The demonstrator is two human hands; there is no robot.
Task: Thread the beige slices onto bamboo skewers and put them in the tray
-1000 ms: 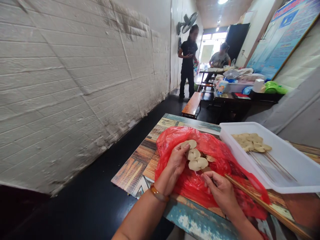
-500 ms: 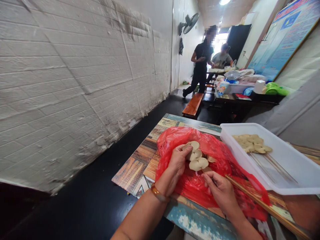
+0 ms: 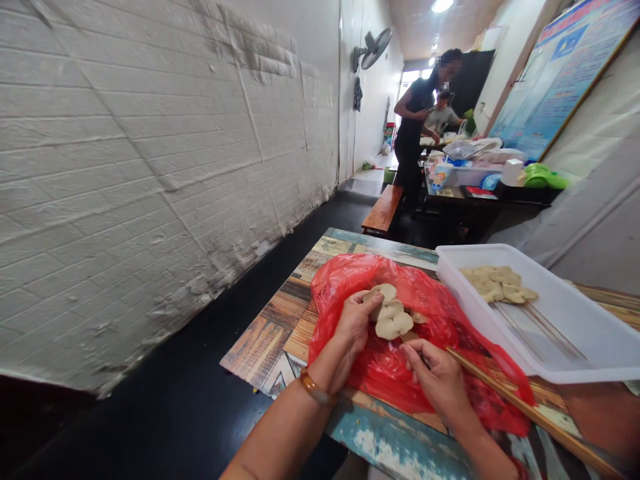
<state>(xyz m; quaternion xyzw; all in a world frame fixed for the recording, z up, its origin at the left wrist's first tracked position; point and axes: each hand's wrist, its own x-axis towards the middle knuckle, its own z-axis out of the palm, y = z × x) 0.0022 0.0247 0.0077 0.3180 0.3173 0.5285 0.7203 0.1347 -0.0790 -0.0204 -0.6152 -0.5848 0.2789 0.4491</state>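
Note:
My left hand (image 3: pixel 356 320) is closed, thumb and fingers pinching a row of flat, round beige slices (image 3: pixel 393 327) threaded together. They look like soft dough or bean-curd pieces; I cannot tell which. Just below the lowest slice, my right hand (image 3: pixel 435 370) is closed on what appears to be the end of a bamboo skewer, mostly hidden by its fingers. A crumpled red plastic bag (image 3: pixel 340 273) lies under both hands, with another beige piece (image 3: pixel 419 319) inside. Beyond my right wrist lies a bundle of long bamboo skewers (image 3: pixel 530 410).
A white plastic tray (image 3: pixel 595 333) on the right holds finished-looking skewers of beige slices (image 3: pixel 497 283). All this rests on a wood-patterned table (image 3: pixel 265 333). Further back are an orange bench (image 3: pixel 384 208), a cluttered table (image 3: pixel 455 193) and two people. A white brick-patterned wall (image 3: pixel 150 167) runs along the left.
The standing person in the background has stepped right, toward the far table. My hands hold nearly the same pose; the whole view has shifted slightly.

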